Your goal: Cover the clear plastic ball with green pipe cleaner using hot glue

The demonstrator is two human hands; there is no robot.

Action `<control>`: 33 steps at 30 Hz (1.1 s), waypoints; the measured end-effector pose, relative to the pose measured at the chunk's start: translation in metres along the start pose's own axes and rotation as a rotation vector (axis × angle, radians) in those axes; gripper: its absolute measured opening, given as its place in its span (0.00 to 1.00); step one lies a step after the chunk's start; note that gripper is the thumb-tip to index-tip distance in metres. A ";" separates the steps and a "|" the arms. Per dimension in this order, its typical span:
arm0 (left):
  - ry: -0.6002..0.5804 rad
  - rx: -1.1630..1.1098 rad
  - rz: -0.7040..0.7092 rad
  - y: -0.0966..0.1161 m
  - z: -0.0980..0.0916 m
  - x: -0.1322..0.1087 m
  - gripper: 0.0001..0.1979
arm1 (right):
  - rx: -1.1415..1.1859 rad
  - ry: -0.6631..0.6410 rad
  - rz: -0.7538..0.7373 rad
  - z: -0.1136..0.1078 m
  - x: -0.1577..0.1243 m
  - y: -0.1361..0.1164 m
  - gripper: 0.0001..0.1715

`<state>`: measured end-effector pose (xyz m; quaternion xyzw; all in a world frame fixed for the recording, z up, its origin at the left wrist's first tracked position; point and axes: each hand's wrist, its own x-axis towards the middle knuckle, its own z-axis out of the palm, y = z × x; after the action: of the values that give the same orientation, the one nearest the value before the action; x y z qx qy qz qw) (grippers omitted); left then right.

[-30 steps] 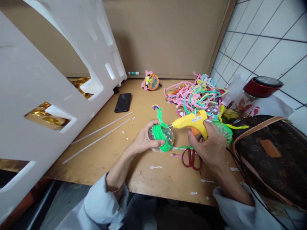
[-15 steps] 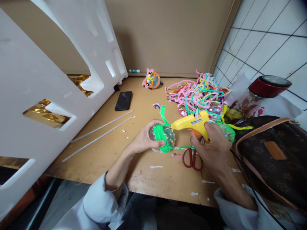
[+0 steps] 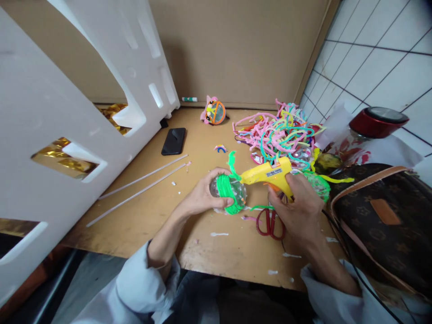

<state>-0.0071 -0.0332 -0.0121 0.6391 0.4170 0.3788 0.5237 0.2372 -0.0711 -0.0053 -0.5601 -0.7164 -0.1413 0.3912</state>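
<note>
My left hand (image 3: pixel 209 193) is closed around a clear plastic ball (image 3: pixel 239 193) just above the table. Bright green pipe cleaner (image 3: pixel 224 189) bands the ball's middle, and a loose green end (image 3: pixel 232 163) sticks up from its top. In my right hand (image 3: pixel 300 204) is a yellow glue gun (image 3: pixel 268 175), fingers wrapped round its handle. Its nozzle points left, at the ball's upper right beside the green band; whether it touches cannot be made out. Red-handled scissors (image 3: pixel 270 224) lie below the gun, their blades partly hidden.
A heap of coloured pipe cleaners (image 3: pixel 280 132) lies behind, with a second green-wrapped ball (image 3: pixel 319 186) at right. A brown handbag (image 3: pixel 381 225) and red-lidded jar (image 3: pixel 374 123) stand right. Left are two glue sticks (image 3: pixel 141 191), a phone (image 3: pixel 173 141) and a white foam panel (image 3: pixel 77 108). A decorated ball (image 3: pixel 215 111) sits behind.
The glue gun's nozzle has shifted slightly, close to the base of the loose green end, which leans a little more to the right. My left hand keeps its hold on the ball.
</note>
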 end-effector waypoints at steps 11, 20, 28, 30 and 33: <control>-0.005 0.006 0.028 -0.003 -0.001 0.000 0.31 | 0.050 -0.038 0.030 -0.002 0.000 -0.001 0.09; -0.012 0.014 0.023 -0.004 0.000 -0.001 0.32 | 0.028 -0.071 0.045 -0.005 0.000 0.000 0.09; -0.010 0.004 0.023 -0.002 0.000 0.000 0.32 | 0.059 -0.051 0.013 -0.005 0.000 0.001 0.08; -0.009 0.013 0.018 -0.002 0.000 0.000 0.32 | 0.064 -0.061 0.021 -0.005 0.001 0.001 0.08; -0.012 0.014 0.010 -0.002 0.000 -0.001 0.32 | 0.067 -0.067 0.028 -0.006 0.002 0.001 0.09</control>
<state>-0.0076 -0.0336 -0.0141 0.6471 0.4132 0.3749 0.5196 0.2401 -0.0732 -0.0001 -0.5611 -0.7254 -0.0929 0.3877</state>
